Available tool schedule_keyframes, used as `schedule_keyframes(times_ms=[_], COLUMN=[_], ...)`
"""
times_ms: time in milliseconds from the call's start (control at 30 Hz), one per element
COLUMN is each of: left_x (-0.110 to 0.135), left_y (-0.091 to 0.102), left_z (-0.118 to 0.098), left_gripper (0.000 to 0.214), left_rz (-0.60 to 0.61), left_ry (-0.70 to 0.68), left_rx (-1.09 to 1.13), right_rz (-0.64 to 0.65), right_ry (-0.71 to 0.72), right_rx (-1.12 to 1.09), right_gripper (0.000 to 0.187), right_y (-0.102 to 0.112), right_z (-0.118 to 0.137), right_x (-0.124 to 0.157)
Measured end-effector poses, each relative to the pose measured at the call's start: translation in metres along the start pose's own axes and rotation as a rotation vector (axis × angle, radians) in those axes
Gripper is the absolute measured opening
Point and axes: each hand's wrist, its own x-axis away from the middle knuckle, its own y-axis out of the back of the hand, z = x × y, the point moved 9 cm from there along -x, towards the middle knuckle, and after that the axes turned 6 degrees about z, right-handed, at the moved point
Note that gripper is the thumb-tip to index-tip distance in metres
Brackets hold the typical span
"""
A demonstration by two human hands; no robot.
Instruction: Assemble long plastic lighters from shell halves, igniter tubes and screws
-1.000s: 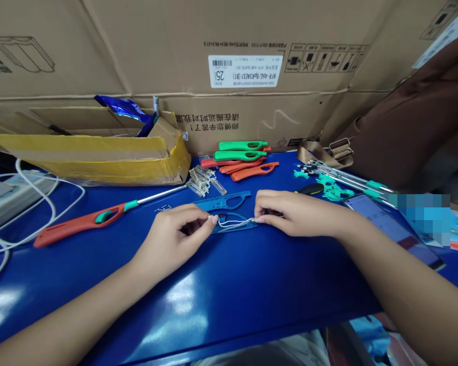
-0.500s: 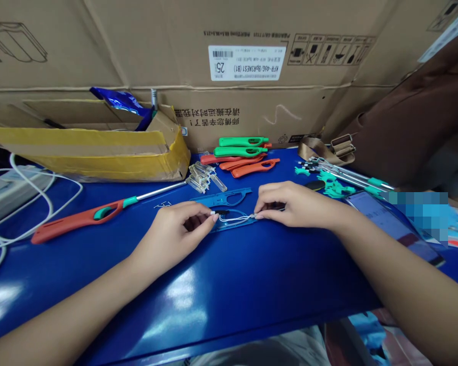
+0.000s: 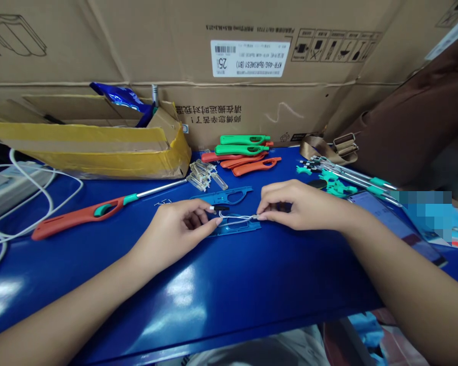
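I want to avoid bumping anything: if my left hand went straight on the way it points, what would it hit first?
Probably the right hand: the left hand points rightward along the white wire held between both hands, over the blue shell half. Depth is unclear.

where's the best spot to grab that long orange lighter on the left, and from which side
Take the long orange lighter by its thick orange handle, coming down from above and pinching across its width. It lies flat on the blue table, and the handle is the broad part; the metal tube looks thin and slippery.
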Motion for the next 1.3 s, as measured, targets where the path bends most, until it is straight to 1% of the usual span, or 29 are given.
schedule_keyframes(times_ms=[100, 233, 367, 467, 600, 700, 767, 900, 1067, 1200, 1300], left_x=[-0.001, -0.001, -0.001, 0.000, 0.001, 0.001, 0.000, -0.001, -0.003, -0.003, -0.003], left_y=[-0.001, -0.004, -0.002, -0.004, -0.006, -0.007, -0.009, -0.010, -0.006, -0.003, -0.002], left_z=[0.001, 0.000, -0.004, -0.010, -0.016, -0.010, -0.004, 0.003, 0.001, -0.003, -0.006], left_gripper=[0.032, 0.031, 0.027, 0.021, 0.017, 0.023, 0.028, 0.033, 0.029, 0.028, 0.028], left_rz=[0.008, 0.036, 0.045, 0.080, 0.098, 0.104, 0.129, 0.171, 0.131, 0.088, 0.077], left_ry=[0.018, 0.025, 0.019, -0.010, -0.063, -0.026, 0.015, 0.057, 0.014, -0.026, -0.042], left_rx=[0.020, 0.038, 0.032, -0.018, -0.086, -0.062, -0.010, 0.082, 0.034, -0.014, -0.027], right_rz=[0.045, 0.096, 0.145, 0.171, 0.145, 0.106, 0.097, 0.136, 0.154, 0.116, 0.115], right_ry=[-0.011, -0.035, -0.042, -0.055, -0.055, -0.051, -0.052, -0.084, -0.085, -0.034, 0.001], right_rx=[-0.050, -0.097, -0.054, -0.014, -0.001, -0.041, -0.071, -0.083, -0.041, 0.000, -0.028], right_gripper=[0.011, 0.015, 0.014, 0.012, 0.012, 0.013, 0.015, 0.019, 0.011, 0.011, 0.012], right_y=[-0.001, -0.002, -0.009, -0.014, -0.013, -0.007, -0.004, -0.006, -0.012, -0.011, -0.011], right_z=[0.003, 0.003, 0.000, -0.004, -0.003, -0.001, 0.001, 0.000, -0.001, 0.001, 0.004], right_x=[0.001, 0.002, 0.001, 0.000, 0.000, 0.001, 0.001, 0.002, 0.001, -0.002, -0.002])
